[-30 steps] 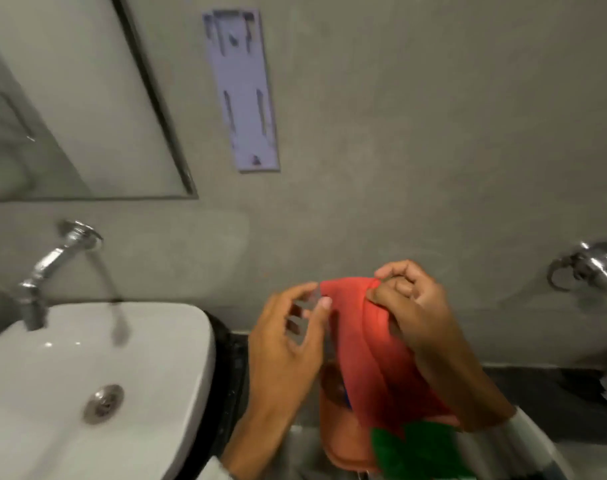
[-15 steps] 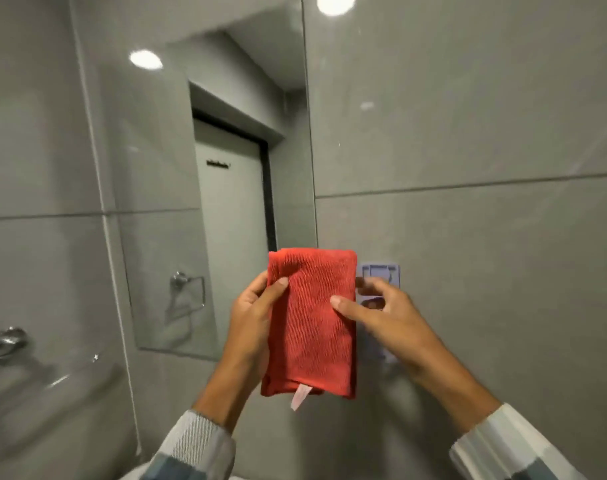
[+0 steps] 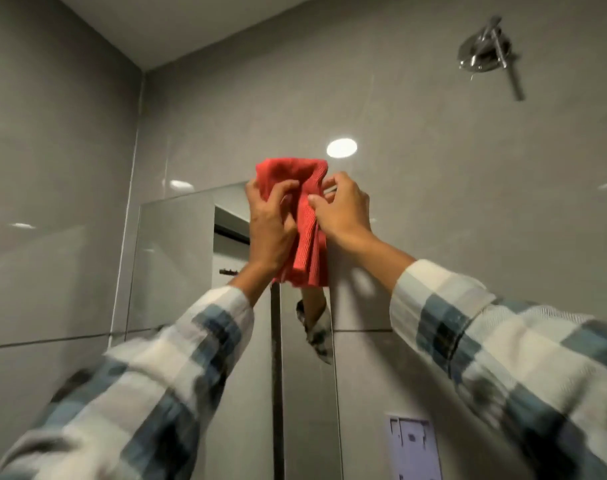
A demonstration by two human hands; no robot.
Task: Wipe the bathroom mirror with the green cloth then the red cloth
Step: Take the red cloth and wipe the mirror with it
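A folded red cloth (image 3: 307, 220) is held up at the top right corner of the wall mirror (image 3: 177, 271). My left hand (image 3: 272, 226) grips its left side, fingers curled into the fabric. My right hand (image 3: 343, 209) pinches its right side between thumb and fingers. The cloth's top bunches above the mirror's upper edge, and its lower end hangs in front of the glass. The mirror reflects a door and a checked sleeve. No green cloth is in view.
Grey glossy tiles cover the walls. A chrome shower head (image 3: 485, 53) sticks out of the wall at the upper right. A pale purple wall bracket (image 3: 413, 445) sits low, right of the mirror. The room corner runs down at the left.
The view has swung up from the sink to the mirror's top. Both hands have risen with the red cloth, which went from flat and folded to bunched.
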